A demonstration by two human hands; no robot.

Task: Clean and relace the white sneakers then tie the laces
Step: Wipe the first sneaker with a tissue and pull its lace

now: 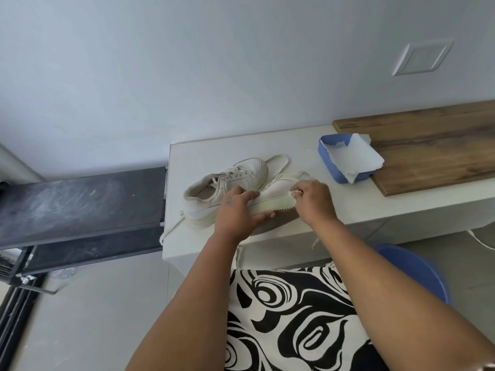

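Left hand (238, 210) grips the near white leather sneaker (276, 199), tipped on its side at the white counter (348, 207) edge; right hand (313, 199) pinches a small white wipe (294, 193), so I'd scrub the ribbed sole rim in short strokes

Count on the white bench (267, 148): two white sneakers, the rear sneaker (214, 183) upright, the near sneaker (278, 194) tipped on its side. One loose insole (280, 160) behind them. One blue tray (328, 162) holding one sheet of white paper (353, 159). One wooden board (428, 145). Two hands present: left hand (237, 210), right hand (313, 200). One blue stool (417, 269) beneath
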